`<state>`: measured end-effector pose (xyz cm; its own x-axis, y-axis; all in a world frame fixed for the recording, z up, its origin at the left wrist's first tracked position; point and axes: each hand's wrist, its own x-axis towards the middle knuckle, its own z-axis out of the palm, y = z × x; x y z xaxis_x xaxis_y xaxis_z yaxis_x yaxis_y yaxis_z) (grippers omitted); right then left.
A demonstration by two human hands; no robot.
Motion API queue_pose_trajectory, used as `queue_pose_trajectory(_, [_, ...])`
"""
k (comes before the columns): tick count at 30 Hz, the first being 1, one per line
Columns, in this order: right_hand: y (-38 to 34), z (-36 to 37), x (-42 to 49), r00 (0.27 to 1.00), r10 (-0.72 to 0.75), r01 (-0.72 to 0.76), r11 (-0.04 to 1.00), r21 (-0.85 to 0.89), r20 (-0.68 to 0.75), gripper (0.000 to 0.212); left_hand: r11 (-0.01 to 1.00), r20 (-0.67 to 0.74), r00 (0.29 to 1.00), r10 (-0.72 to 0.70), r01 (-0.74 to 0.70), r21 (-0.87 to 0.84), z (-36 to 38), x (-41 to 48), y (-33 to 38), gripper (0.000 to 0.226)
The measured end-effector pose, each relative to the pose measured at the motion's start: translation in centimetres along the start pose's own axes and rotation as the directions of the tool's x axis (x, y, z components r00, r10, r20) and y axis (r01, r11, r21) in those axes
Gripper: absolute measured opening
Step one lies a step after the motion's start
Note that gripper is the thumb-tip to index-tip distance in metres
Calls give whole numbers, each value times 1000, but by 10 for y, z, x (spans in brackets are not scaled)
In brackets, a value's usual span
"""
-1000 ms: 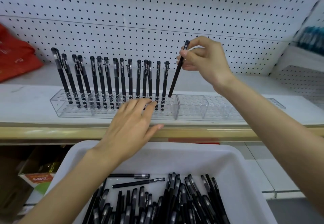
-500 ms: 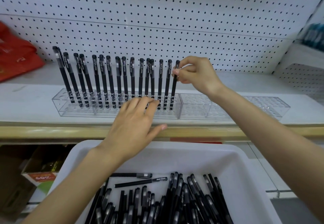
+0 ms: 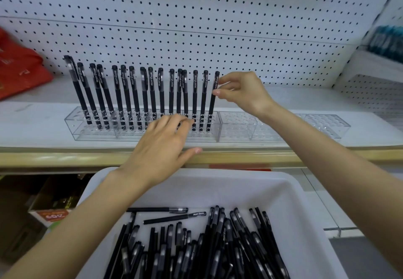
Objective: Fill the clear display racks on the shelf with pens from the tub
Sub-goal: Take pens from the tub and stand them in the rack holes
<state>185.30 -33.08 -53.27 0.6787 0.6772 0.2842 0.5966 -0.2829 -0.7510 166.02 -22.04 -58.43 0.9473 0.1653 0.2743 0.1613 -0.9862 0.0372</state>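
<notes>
Your right hand [image 3: 242, 92] is up at about 1 o'clock. Its thumb and forefinger pinch the cap end of the last pen [image 3: 212, 104], the right-most in the row. That pen stands almost upright, its tip down in a hole at the right end of the left display rack [image 3: 91, 130].

Your left hand [image 3: 161, 145] lies just below centre with the fingers straight and close together. The fingertips rest on the rack's front top edge, and the thumb is spread out to the right over the shelf edge strip [image 3: 272, 158]. It holds nothing.

The row of black pens [image 3: 135, 97] fills the back line of that rack from 10 o'clock to the centre. The pens at the left lean to the left, and those nearer your right hand stand straighter.

The next clear rack [image 3: 239, 126] stands end to end against the first, at 3 o'clock. A further clear rack [image 3: 327, 126] lies beyond it along the white shelf [image 3: 32, 126].

The white tub [image 3: 294, 193] sits at 6 o'clock, below the shelf edge. A heap of black pens [image 3: 207, 248] lies in its near half. Two loose pens [image 3: 159, 209] lie crosswise behind the heap.

A white pegboard [image 3: 196, 17] backs the shelf at 12 o'clock. A red plastic bag [image 3: 21, 75] sits at 9 o'clock. Blurred blue goods [image 3: 386, 43] show at 2 o'clock, and a cardboard box [image 3: 50, 215] shows at 8 o'clock.
</notes>
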Motion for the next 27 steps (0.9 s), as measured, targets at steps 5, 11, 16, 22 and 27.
queue_pose_trajectory(5, [-9,-16,-20,999,-42,50,955,-293,32,42,999,44,999,23,-24,40,-20,-3,2,68])
queue_pose_trajectory(11, [-25,-29,-79,953,-121,282,693,-664,279,53,999,76,996,46,-48,22,-36,-25,19,63])
queue_pose_trajectory(16, [-21,-24,-144,918,-41,308,700,-644,394,55,995,164,984,62,-49,-84,-24,-67,35,63])
queue_pose_trajectory(22, [18,9,-212,852,160,140,847,-513,498,61,983,316,948,47,12,-183,18,-113,43,64])
queue_pose_trajectory(27, [51,36,-252,795,320,-60,887,-458,516,70,973,418,909,6,92,-213,54,-138,56,49])
